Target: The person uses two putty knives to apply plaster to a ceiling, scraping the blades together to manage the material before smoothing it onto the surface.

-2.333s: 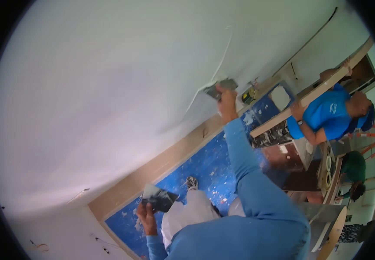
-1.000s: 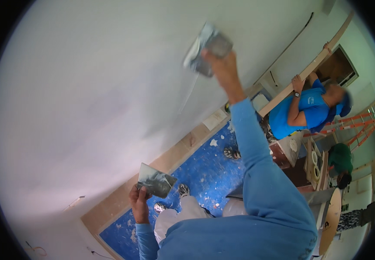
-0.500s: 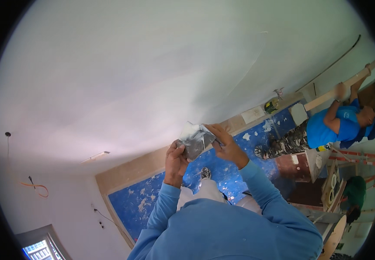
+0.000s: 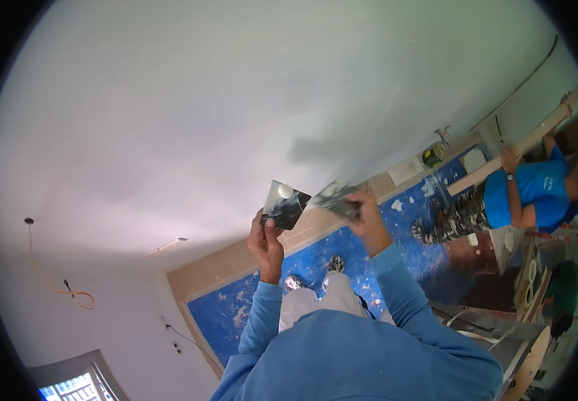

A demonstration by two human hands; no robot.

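Observation:
My left hand (image 4: pixel 268 248) is closed on the lower edge of a flat, dark metal putty scraper (image 4: pixel 290 214). A dab of white putty (image 4: pixel 285 191) sits near this blade's upper edge. My right hand (image 4: pixel 370 224) grips a second putty scraper (image 4: pixel 334 200), smeared by motion and streaked pale. The two blades are tilted, with their near corners close together. I cannot tell whether they touch. Both are in front of the large white wall (image 4: pixel 188 113), and a shadow falls on it above the right blade.
Blue floor covering (image 4: pixel 229 314), spattered white, lies under my feet. At right, a person in a blue shirt (image 4: pixel 536 184) holds a long wooden board (image 4: pixel 502 160). A bucket (image 4: pixel 433 155) stands by the wall. An orange cable (image 4: pixel 78 294) hangs at left, above a window (image 4: pixel 72 387).
The two scrapers, stacked together before, are now apart side by side. My right hand has moved slightly right with its blade. The other person's board has swung lower.

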